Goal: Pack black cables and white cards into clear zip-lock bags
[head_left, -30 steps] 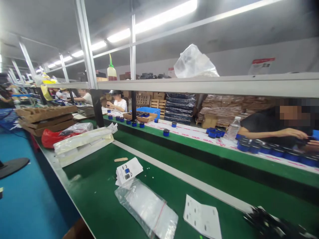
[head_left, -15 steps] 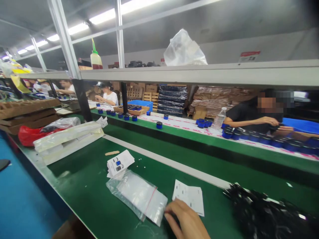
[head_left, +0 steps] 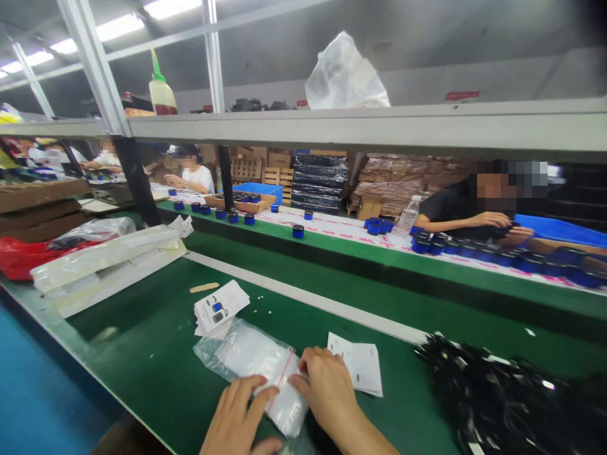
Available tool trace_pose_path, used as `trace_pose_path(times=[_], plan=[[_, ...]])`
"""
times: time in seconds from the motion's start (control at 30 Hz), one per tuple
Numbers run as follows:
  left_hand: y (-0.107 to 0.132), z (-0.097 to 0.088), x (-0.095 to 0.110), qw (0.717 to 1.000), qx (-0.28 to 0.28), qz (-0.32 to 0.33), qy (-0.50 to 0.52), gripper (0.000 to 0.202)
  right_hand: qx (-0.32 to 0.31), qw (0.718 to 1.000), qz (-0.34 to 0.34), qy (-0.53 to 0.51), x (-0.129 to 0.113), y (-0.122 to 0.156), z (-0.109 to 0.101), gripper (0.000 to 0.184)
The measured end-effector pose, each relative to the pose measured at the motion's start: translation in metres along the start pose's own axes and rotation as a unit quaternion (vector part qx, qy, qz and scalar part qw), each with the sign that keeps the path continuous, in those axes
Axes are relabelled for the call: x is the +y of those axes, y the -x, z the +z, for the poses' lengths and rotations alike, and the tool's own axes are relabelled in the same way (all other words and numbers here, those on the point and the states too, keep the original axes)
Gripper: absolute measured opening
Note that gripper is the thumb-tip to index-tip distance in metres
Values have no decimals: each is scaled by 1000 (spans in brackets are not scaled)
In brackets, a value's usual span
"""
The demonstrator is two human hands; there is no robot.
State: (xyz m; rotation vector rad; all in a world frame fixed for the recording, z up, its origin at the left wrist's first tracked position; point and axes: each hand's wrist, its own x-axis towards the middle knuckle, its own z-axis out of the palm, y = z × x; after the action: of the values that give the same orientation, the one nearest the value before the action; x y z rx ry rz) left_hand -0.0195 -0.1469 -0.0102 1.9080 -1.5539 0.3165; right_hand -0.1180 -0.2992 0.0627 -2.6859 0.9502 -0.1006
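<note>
A stack of clear zip-lock bags [head_left: 256, 354] with a red seal line lies on the green bench top. My left hand [head_left: 239, 414] rests on its near edge, fingers spread and stretched out. At the right end of the stack, my right hand [head_left: 329, 392] has bent fingers, with thumb and forefinger closing on the top bag's edge. Behind the right hand sits a pile of folded leaflets [head_left: 363, 366], partly covered by its fingers. Another pile of printed leaflets [head_left: 220, 306] lies at the bags' far left end, partly under the clear plastic.
A heap of black cables [head_left: 502, 392] lies at the right. Leftward are a long white carton [head_left: 114, 272] and a red bag [head_left: 23, 256]. A grey shelf [head_left: 332, 129] crosses overhead. Blue-and-black round parts [head_left: 298, 232] line the far belt, where a co-worker [head_left: 455, 208] handles something dark.
My left hand has come into view and onto the bags. The right hand has moved slightly up and left onto their edge. The view has shifted a little.
</note>
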Motion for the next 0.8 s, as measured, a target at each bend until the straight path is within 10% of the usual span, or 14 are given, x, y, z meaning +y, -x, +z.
trace_pose_path(times=[0.4,0.8], plan=[[-19,12,-4,996,-76,-35,29,40,17,999,7,-39,3,7,-9,16],[-20,18,-3,999,-26,-29,8,50,-16,996,12,-87,9,4,-3,32]])
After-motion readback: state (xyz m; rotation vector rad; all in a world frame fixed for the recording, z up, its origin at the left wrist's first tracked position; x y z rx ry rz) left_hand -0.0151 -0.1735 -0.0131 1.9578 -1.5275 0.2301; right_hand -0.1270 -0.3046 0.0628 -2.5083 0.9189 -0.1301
